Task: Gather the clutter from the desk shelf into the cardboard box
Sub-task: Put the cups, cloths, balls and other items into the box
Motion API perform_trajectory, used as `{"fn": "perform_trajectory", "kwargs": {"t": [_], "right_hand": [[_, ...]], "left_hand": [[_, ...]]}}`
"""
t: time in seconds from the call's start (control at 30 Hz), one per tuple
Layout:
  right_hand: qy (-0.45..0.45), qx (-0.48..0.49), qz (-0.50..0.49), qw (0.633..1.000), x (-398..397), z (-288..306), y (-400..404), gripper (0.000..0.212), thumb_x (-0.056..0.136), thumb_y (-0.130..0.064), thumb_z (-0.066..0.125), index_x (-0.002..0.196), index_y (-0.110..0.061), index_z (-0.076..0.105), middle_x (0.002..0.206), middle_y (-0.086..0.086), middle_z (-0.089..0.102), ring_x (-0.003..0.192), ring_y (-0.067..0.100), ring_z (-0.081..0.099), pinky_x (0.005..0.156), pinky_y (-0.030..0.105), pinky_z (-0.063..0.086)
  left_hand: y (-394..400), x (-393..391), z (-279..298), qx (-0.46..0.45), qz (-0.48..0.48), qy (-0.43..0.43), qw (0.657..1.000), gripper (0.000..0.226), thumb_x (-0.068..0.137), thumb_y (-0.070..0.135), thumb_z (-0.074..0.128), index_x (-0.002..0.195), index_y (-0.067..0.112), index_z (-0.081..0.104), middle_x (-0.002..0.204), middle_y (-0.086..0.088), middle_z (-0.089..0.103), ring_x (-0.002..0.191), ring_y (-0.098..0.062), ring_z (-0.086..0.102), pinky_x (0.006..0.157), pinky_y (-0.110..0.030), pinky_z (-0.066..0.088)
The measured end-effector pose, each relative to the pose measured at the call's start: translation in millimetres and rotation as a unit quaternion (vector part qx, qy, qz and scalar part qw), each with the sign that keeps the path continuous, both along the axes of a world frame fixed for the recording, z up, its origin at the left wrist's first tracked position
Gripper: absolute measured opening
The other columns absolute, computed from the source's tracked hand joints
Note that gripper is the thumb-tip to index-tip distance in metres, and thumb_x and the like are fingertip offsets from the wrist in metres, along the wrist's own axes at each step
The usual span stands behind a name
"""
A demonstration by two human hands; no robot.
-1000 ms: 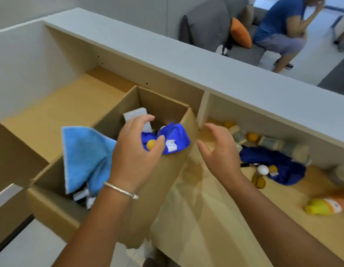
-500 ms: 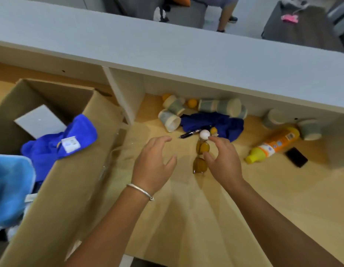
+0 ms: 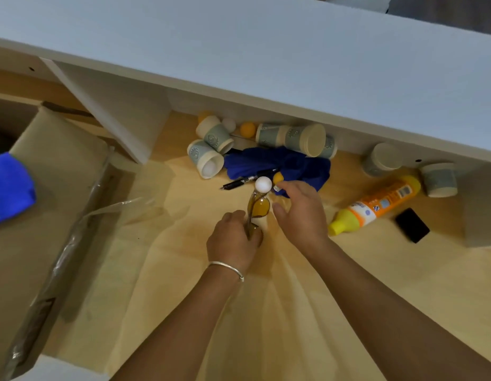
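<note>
My left hand (image 3: pixel 233 239) grips the lower end of a pair of yellow-tinted glasses (image 3: pixel 258 207) on the wooden shelf floor (image 3: pixel 307 298). A white ball (image 3: pixel 263 184) sits at the glasses' far end. My right hand (image 3: pixel 300 213) hovers just right of them with fingers loosely spread, its fingertips near an orange ball (image 3: pixel 277 177) and a dark blue cloth (image 3: pixel 283 163). A black pen (image 3: pixel 245 180) lies on the cloth's left edge. The cardboard box (image 3: pixel 60 171) stands at the left, a blue cloth (image 3: pixel 10 188) hanging over its rim.
Several grey-green paper cups (image 3: pixel 208 158) lie tipped at the back under the white top board (image 3: pixel 266 50), with more balls (image 3: pixel 247 129) among them. A yellow-orange bottle (image 3: pixel 376 206) and a small black block (image 3: pixel 412 225) lie right. A white divider (image 3: pixel 112 105) separates the compartments.
The view has swung right and down from the box to the shelf. My left hand moved in and closed on the glasses; my right hand shifted slightly right toward the orange ball.
</note>
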State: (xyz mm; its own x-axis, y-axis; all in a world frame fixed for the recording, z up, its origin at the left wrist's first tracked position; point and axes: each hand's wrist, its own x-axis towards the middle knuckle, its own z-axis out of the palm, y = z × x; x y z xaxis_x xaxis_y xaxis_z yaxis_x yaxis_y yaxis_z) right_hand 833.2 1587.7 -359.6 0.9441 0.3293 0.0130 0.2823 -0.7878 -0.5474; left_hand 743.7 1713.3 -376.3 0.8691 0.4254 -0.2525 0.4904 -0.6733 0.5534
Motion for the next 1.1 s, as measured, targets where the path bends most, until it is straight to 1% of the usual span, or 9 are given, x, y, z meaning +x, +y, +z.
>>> {"fn": "perform_trajectory", "kwargs": {"t": [0.1, 0.2, 0.4, 0.5, 0.57, 0.73, 0.87, 1.0, 1.1], "right_hand": [[-0.037, -0.021, 0.032, 0.999, 18.2, -1.6, 11.3, 0.036, 0.081, -0.022, 0.070, 0.116, -0.017, 0.064, 0.113, 0.005, 0.063, 0.114, 0.027, 0.052, 0.098, 0.043, 0.040], [-0.049, -0.047, 0.061, 0.996, 32.3, -6.5, 21.8, 0.029, 0.082, -0.025, 0.068, 0.110, -0.018, 0.067, 0.111, 0.003, 0.066, 0.116, 0.027, 0.051, 0.102, 0.049, 0.035], [-0.026, -0.177, 0.089, 0.980, 46.9, -18.3, 38.8, 0.037, 0.086, -0.036, 0.063, 0.121, -0.024, 0.061, 0.118, 0.004, 0.062, 0.120, 0.028, 0.044, 0.113, 0.048, 0.021], [-0.024, -0.232, 0.098, 0.967, 46.9, -22.9, 43.4, 0.039, 0.087, -0.031, 0.061, 0.126, -0.028, 0.057, 0.122, 0.002, 0.061, 0.126, 0.026, 0.038, 0.115, 0.051, 0.016], [-0.026, -0.241, 0.092, 0.966, 44.1, -21.7, 45.7, 0.039, 0.087, -0.029, 0.061, 0.125, -0.029, 0.058, 0.121, 0.002, 0.062, 0.126, 0.026, 0.039, 0.115, 0.051, 0.014], [-0.070, -0.179, 0.064, 0.979, 26.9, -1.0, 57.5, 0.036, 0.083, -0.034, 0.065, 0.117, -0.023, 0.063, 0.110, 0.006, 0.064, 0.115, 0.028, 0.049, 0.115, 0.051, 0.018], [-0.074, -0.091, 0.053, 0.992, 4.4, 34.4, 84.3, 0.038, 0.086, -0.035, 0.063, 0.122, -0.022, 0.060, 0.116, 0.005, 0.062, 0.119, 0.027, 0.048, 0.114, 0.050, 0.020], [-0.086, 0.025, 0.061, 0.994, -16.9, 81.7, 129.7, 0.030, 0.083, -0.032, 0.062, 0.110, -0.020, 0.063, 0.101, 0.001, 0.065, 0.101, 0.025, 0.054, 0.095, 0.046, 0.040], [-0.098, 0.095, 0.074, 0.988, -38.2, 114.1, 174.4, 0.033, 0.082, -0.029, 0.067, 0.113, -0.020, 0.062, 0.105, -0.001, 0.066, 0.102, 0.024, 0.054, 0.090, 0.044, 0.044]], "left_hand": [[1.8, 10.6, -8.3, 0.019, 0.022, 0.013, 0.999, 0.019, 0.081, 0.043, 0.056, 0.076, 0.028, 0.047, 0.081, 0.007, 0.046, 0.072, -0.019, 0.051, 0.052, -0.029, 0.031], [4.2, 17.5, -15.0, 0.025, 0.019, 0.040, 0.999, 0.017, 0.085, 0.044, 0.054, 0.079, 0.028, 0.053, 0.083, 0.005, 0.052, 0.074, -0.021, 0.056, 0.056, -0.029, 0.037], [15.1, 15.6, -16.0, 0.029, 0.012, 0.051, 0.998, 0.016, 0.089, 0.040, 0.052, 0.087, 0.030, 0.064, 0.084, 0.006, 0.063, 0.077, -0.018, 0.060, 0.057, -0.026, 0.038], [25.4, 9.2, -11.1, 0.042, 0.013, 0.042, 0.998, 0.017, 0.089, 0.039, 0.053, 0.088, 0.028, 0.065, 0.084, 0.005, 0.063, 0.078, -0.018, 0.060, 0.058, -0.027, 0.042], [34.1, 3.5, -4.9, 0.044, 0.020, 0.034, 0.998, 0.016, 0.088, 0.037, 0.054, 0.088, 0.028, 0.066, 0.084, 0.005, 0.063, 0.077, -0.020, 0.061, 0.059, -0.028, 0.045], [57.9, -14.4, 22.0, 0.044, 0.040, -0.012, 0.998, 0.012, 0.084, 0.034, 0.057, 0.087, 0.029, 0.068, 0.083, 0.006, 0.063, 0.077, -0.019, 0.061, 0.060, -0.030, 0.048], [81.1, -38.1, 62.5, 0.054, 0.062, -0.087, 0.993, 0.007, 0.082, 0.036, 0.062, 0.081, 0.031, 0.066, 0.075, 0.008, 0.059, 0.069, -0.015, 0.058, 0.056, -0.029, 0.046], [117.0, -70.4, 111.5, 0.053, 0.097, -0.176, 0.978, 0.002, 0.079, 0.031, 0.068, 0.078, 0.029, 0.066, 0.068, 0.010, 0.056, 0.065, -0.015, 0.057, 0.057, -0.034, 0.048], [151.1, -101.3, 147.8, 0.061, 0.109, -0.239, 0.963, 0.004, 0.078, 0.026, 0.070, 0.078, 0.029, 0.067, 0.067, 0.010, 0.056, 0.063, -0.010, 0.055, 0.058, -0.036, 0.049]]}}
